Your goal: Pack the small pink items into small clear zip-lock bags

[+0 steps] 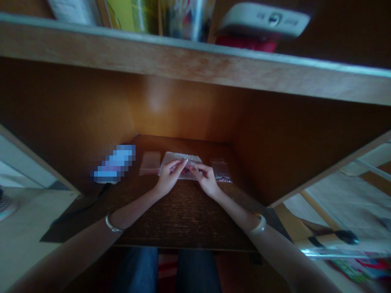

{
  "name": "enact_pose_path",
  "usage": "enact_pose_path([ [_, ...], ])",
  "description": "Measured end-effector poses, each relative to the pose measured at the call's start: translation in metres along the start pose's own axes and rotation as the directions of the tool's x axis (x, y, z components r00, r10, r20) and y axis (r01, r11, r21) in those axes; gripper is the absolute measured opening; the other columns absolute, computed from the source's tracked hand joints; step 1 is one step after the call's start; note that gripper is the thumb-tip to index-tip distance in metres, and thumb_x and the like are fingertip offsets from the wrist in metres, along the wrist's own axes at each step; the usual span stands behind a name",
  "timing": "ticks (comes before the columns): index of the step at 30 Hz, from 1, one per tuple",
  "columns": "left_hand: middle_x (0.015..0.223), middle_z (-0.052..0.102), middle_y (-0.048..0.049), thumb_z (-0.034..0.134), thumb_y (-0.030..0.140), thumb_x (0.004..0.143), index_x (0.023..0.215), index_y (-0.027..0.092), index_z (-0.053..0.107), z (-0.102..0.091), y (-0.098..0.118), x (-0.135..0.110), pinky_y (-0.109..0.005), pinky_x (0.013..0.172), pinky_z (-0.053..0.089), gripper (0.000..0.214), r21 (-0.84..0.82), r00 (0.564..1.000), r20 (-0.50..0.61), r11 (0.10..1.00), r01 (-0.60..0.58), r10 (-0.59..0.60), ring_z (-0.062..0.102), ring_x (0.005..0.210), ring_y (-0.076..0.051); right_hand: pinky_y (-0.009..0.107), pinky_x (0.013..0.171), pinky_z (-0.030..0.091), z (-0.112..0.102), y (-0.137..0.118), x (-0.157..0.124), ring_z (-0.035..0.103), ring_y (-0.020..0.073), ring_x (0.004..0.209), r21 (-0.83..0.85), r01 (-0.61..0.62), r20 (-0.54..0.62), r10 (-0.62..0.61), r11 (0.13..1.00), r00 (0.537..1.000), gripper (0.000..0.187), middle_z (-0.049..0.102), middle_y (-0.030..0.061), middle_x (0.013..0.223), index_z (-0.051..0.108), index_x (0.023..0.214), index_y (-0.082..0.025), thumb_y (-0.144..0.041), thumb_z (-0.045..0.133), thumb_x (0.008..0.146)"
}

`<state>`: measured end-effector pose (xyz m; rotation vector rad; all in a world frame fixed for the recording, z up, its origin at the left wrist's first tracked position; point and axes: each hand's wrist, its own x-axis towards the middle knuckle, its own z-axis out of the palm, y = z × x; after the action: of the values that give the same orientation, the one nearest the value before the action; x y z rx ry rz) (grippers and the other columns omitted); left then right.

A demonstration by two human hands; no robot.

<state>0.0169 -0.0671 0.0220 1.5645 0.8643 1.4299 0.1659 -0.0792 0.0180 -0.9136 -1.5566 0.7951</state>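
On a dark wooden desk (183, 215) both my hands meet over a clear plastic bag (180, 158) with reddish contents. My left hand (169, 177) pinches the bag with its fingers drawn together. My right hand (206, 177) pinches the same bag from the right, fingertips nearly touching the left ones. Each wrist wears a pale bangle.
A small pinkish bag (150, 162) lies left of my hands and another clear bag (221, 170) with dark bits lies right. A blurred-out phone (114, 165) with a cable sits further left. A shelf (195, 61) with books and a white device hangs overhead; wooden side walls enclose the desk.
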Motion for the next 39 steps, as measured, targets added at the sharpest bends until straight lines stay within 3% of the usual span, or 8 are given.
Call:
enact_pose_path([
  [17,0.067,0.068,-0.0018,0.059,0.043,0.082,0.071,0.018,0.067,0.000,0.004,-0.002,-0.026,0.061,0.051,0.029,0.069,1.000,-0.008,0.998,0.016,-0.015,0.062,0.062,-0.015,0.024,0.053,0.038,-0.001,-0.006,0.000,0.043,0.0105,0.049,-0.038,-0.039,0.023,0.040,0.998,0.999,0.048,0.047,-0.0025,0.048,0.056,0.052,-0.020,-0.056,0.052,0.082],
  [27,0.107,0.067,-0.0054,0.058,0.034,0.084,0.108,0.020,0.062,-0.006,0.002,0.001,-0.029,0.083,0.051,0.028,0.145,0.997,-0.045,0.988,-0.056,0.064,0.063,0.094,-0.017,0.025,0.051,0.032,0.000,-0.003,-0.002,0.038,0.0100,0.047,-0.090,-0.028,0.161,0.042,0.996,0.986,0.050,0.042,-0.0036,0.048,0.048,0.050,-0.020,-0.053,0.045,0.088],
  [33,0.101,0.070,-0.0073,0.057,0.032,0.085,0.106,0.019,0.062,-0.009,0.003,0.005,-0.031,0.082,0.053,0.026,0.104,0.999,-0.008,0.994,-0.042,0.043,0.066,0.093,-0.018,0.024,0.049,0.031,0.003,-0.003,-0.004,0.038,0.0099,0.048,-0.202,0.063,0.162,-0.030,0.977,0.986,0.039,0.044,-0.0035,0.052,0.053,0.055,-0.020,-0.044,0.051,0.086],
  [39,0.104,0.070,-0.0093,0.063,0.032,0.079,0.109,0.018,0.062,-0.022,0.005,0.020,-0.031,0.078,0.055,0.033,0.059,1.000,0.021,0.998,-0.012,0.011,0.068,0.090,-0.019,0.024,0.048,0.034,0.004,0.000,-0.003,0.044,0.0107,0.047,-0.256,0.045,0.177,0.001,0.966,0.984,0.043,0.050,-0.0021,0.050,0.053,0.054,-0.020,-0.045,0.046,0.089],
])
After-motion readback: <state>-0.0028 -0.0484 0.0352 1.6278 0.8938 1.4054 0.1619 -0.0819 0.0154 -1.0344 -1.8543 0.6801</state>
